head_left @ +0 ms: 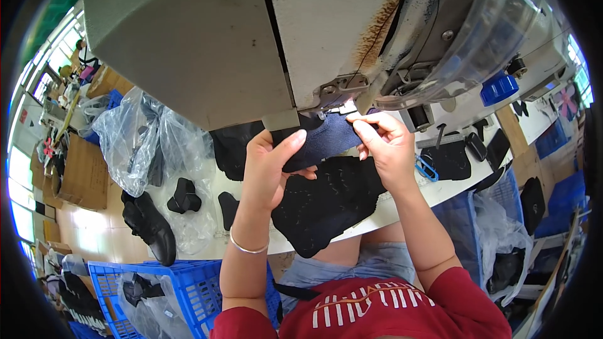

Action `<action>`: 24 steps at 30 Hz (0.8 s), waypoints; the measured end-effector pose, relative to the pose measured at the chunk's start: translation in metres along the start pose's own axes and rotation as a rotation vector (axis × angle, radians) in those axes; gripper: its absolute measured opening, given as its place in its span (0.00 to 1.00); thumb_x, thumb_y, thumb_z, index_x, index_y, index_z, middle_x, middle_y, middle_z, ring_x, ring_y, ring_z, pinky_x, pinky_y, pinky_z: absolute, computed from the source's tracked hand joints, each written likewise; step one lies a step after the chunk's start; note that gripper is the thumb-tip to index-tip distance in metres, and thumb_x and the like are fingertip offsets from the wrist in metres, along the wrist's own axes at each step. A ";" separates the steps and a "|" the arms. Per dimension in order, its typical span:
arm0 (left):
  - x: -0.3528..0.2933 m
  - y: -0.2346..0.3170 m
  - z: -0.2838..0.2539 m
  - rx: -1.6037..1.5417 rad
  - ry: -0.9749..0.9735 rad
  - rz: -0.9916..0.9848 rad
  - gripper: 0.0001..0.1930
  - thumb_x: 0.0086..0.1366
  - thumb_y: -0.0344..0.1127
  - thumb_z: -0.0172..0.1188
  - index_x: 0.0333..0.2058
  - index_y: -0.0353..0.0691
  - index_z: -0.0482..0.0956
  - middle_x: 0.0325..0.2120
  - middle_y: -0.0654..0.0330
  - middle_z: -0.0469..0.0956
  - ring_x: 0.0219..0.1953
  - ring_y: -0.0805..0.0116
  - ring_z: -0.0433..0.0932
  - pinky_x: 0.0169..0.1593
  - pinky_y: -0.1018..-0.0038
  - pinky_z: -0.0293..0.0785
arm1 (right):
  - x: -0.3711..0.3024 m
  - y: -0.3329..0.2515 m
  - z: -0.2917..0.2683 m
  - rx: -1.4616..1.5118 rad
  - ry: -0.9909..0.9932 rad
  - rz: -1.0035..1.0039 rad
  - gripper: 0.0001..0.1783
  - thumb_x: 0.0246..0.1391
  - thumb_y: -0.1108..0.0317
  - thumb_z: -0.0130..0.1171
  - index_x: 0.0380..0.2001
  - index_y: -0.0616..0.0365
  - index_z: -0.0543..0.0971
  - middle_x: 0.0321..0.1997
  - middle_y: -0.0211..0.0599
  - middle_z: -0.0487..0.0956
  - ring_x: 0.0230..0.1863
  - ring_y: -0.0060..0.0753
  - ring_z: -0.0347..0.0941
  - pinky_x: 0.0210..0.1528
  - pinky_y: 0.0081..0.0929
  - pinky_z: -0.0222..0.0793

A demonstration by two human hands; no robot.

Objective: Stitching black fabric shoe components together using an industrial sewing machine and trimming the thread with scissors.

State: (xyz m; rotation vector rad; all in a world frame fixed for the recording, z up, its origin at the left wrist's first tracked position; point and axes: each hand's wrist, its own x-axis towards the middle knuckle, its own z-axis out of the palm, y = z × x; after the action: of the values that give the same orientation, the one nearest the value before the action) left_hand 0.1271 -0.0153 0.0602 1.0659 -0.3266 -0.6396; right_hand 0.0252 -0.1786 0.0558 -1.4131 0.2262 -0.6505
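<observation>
A dark navy fabric piece (328,140) lies under the needle area of a sewing machine (195,37). My left hand (271,162) has its thumb on top of the fabric's left part and its fingers beneath. At the right edge, close to the lit presser foot (343,108), my right hand (384,144) pinches the same fabric between thumb and forefinger. Below both hands, black fabric pieces (326,204) with light stitch marks spread over the white table (370,220) and hang past its front edge. More dark fabric sits behind my left wrist.
Left on the table are a clear plastic bag (141,141), a black shoe (151,226) and small black pieces (184,196). Blue thread snips (426,167) rest at the right. Blue crates (188,295) stand below, and a clear guard (477,31) juts from the machine.
</observation>
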 end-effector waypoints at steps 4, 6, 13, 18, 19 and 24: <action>0.006 0.006 0.015 0.060 0.024 -0.006 0.09 0.59 0.31 0.61 0.35 0.30 0.76 0.25 0.56 0.79 0.19 0.68 0.78 0.19 0.74 0.77 | -0.003 0.000 -0.004 -0.055 -0.040 -0.056 0.09 0.55 0.73 0.59 0.39 0.62 0.80 0.30 0.29 0.79 0.25 0.14 0.72 0.26 0.13 0.68; 0.009 0.004 0.014 0.058 0.029 0.011 0.09 0.58 0.31 0.62 0.35 0.31 0.77 0.25 0.56 0.79 0.20 0.69 0.78 0.20 0.75 0.76 | -0.002 -0.001 -0.002 -0.035 -0.058 -0.054 0.08 0.55 0.74 0.58 0.38 0.63 0.80 0.31 0.31 0.78 0.24 0.16 0.72 0.26 0.14 0.70; 0.016 -0.005 0.009 0.006 0.033 0.060 0.08 0.55 0.26 0.62 0.35 0.34 0.78 0.28 0.58 0.79 0.24 0.71 0.77 0.22 0.76 0.73 | 0.000 -0.001 -0.003 -0.018 -0.086 -0.015 0.08 0.55 0.76 0.58 0.38 0.64 0.80 0.33 0.34 0.78 0.25 0.20 0.74 0.27 0.16 0.73; 0.013 -0.009 0.018 -0.037 0.095 0.089 0.07 0.56 0.26 0.62 0.34 0.34 0.78 0.28 0.59 0.79 0.24 0.71 0.77 0.21 0.75 0.73 | 0.005 0.000 -0.004 -0.012 -0.053 -0.032 0.08 0.54 0.75 0.58 0.37 0.65 0.80 0.27 0.34 0.79 0.24 0.18 0.73 0.28 0.17 0.71; 0.012 -0.009 0.019 -0.050 0.107 0.103 0.06 0.56 0.26 0.61 0.34 0.34 0.78 0.28 0.59 0.78 0.24 0.72 0.77 0.21 0.75 0.73 | 0.005 0.001 -0.004 -0.009 -0.041 -0.029 0.08 0.54 0.76 0.58 0.37 0.65 0.80 0.27 0.33 0.79 0.23 0.18 0.73 0.28 0.17 0.70; 0.009 -0.010 0.026 -0.079 0.137 0.152 0.06 0.56 0.26 0.61 0.33 0.34 0.77 0.27 0.60 0.78 0.23 0.72 0.77 0.20 0.75 0.72 | 0.007 0.003 -0.003 -0.057 -0.015 -0.037 0.07 0.54 0.74 0.60 0.35 0.66 0.80 0.28 0.34 0.78 0.22 0.19 0.73 0.26 0.15 0.69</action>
State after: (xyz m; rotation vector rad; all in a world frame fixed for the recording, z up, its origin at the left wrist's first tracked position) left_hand 0.1169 -0.0428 0.0625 0.9931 -0.2585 -0.4379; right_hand 0.0297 -0.1850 0.0542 -1.4798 0.2086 -0.6675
